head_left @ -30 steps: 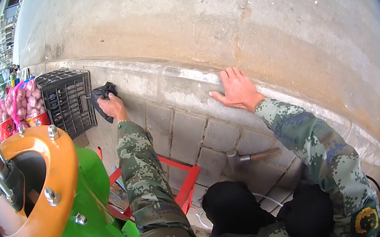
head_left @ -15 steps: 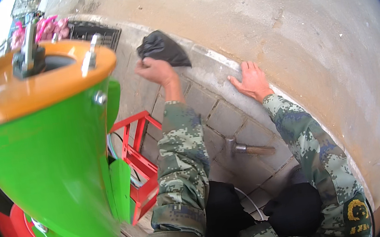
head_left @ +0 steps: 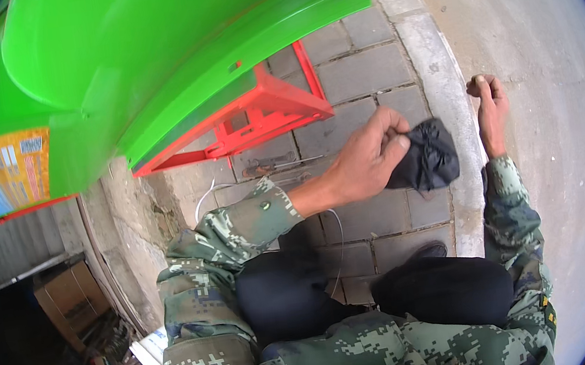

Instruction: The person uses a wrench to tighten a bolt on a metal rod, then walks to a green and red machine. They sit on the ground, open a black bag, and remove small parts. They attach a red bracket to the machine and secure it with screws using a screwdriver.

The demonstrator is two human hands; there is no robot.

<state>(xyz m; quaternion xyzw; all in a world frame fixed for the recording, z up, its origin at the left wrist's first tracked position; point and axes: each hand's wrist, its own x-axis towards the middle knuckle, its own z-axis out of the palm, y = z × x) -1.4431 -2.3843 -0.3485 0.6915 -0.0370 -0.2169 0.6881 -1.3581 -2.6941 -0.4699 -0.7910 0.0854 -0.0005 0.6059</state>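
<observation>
Bag [head_left: 435,160], black and crumpled, occupies the area right of center in the frame. Left hand [head_left: 370,157] enters from the lower left, back of the hand upward, and reaches the bag from its left side. Grip state, left: thumb and forefinger press together on the upper left edge of the bag, pinching the material.

Governing relation: the bag extends to the right of and below the pinch point, toward the right hand [head_left: 492,112]. The bag is compact and bunched; no clear long axis can be read. The left hand is the nearer one, in contact. The right hand is apart from the bag, farther right, past the curb [head_left: 427,54] and over the concrete [head_left: 547,97]. Grip state, right: fingers are bent inward; whether they enclose anything cannot be told.

Surroundings: the bag overlaps the paving [head_left: 358,67] and the edge of the curb in view; whether it rests there or is raised cannot be told. A green housing [head_left: 177,35] spans the upper left, with a red frame [head_left: 262,116] beneath it. A thin-shafted tool [head_left: 258,171] lies on the paving left of center, below the frame.
</observation>
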